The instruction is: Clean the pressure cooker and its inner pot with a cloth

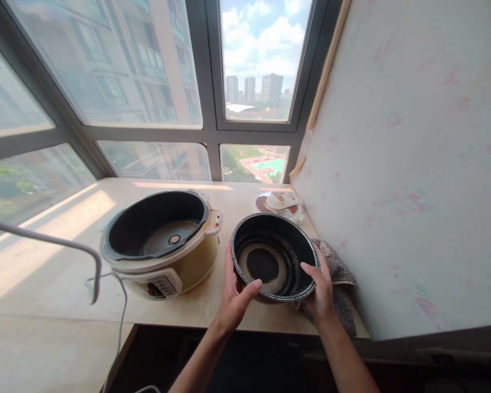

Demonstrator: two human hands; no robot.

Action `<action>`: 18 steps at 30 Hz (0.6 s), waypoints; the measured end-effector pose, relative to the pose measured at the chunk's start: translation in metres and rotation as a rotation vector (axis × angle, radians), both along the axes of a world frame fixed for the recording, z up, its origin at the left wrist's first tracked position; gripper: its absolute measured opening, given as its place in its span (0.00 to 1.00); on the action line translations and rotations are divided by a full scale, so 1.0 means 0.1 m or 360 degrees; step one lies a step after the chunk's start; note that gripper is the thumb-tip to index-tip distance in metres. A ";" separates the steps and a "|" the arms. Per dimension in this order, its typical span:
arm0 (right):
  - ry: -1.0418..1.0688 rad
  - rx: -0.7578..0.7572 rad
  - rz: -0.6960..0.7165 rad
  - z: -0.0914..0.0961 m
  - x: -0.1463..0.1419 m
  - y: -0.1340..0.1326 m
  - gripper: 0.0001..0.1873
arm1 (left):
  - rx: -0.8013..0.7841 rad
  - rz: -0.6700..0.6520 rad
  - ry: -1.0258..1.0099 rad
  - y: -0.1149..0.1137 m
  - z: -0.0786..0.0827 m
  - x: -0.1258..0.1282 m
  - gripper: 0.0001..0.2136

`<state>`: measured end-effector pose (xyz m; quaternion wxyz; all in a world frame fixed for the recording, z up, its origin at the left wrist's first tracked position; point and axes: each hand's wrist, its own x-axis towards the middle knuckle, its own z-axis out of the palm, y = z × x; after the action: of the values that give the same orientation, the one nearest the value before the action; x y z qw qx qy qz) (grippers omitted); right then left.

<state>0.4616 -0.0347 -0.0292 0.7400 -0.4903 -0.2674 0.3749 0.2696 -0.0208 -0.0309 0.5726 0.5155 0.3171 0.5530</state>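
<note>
A black inner pot (275, 256) with a worn pale patch on its bottom stands on the wooden counter (65, 262), right of an open cream-yellow rice cooker (161, 245). My left hand (235, 292) grips the pot's left rim, thumb hooked over the edge into the pot. My right hand (321, 286) holds the right rim, thumb over the edge as well. The cooker's cavity shows a heating plate with a round centre button.
A grey cloth (339, 273) lies under and right of the pot against the pale wall (413, 164). A white lid part (282, 202) sits behind the pot. A white cord (120, 322) trails from the cooker. A bent metal rod (65, 245) crosses the left. Windows stand behind.
</note>
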 end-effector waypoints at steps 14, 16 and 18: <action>-0.0036 -0.0016 0.0010 -0.28 -0.05 0.16 0.38 | -0.0090 0.0122 -0.0072 0.12 -0.25 -0.06 0.49; -0.0092 -0.0024 -0.0005 -0.27 -0.06 0.17 0.37 | -0.0083 0.0153 -0.0070 0.13 -0.28 -0.07 0.48; -0.0140 -0.0032 -0.0012 -0.26 -0.06 0.19 0.36 | -0.0079 0.0191 -0.0059 0.15 -0.31 -0.07 0.47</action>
<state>0.4556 -0.0154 -0.0550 0.7239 -0.5148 -0.2940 0.3529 0.2624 -0.0062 -0.0623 0.5568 0.4709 0.3503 0.5878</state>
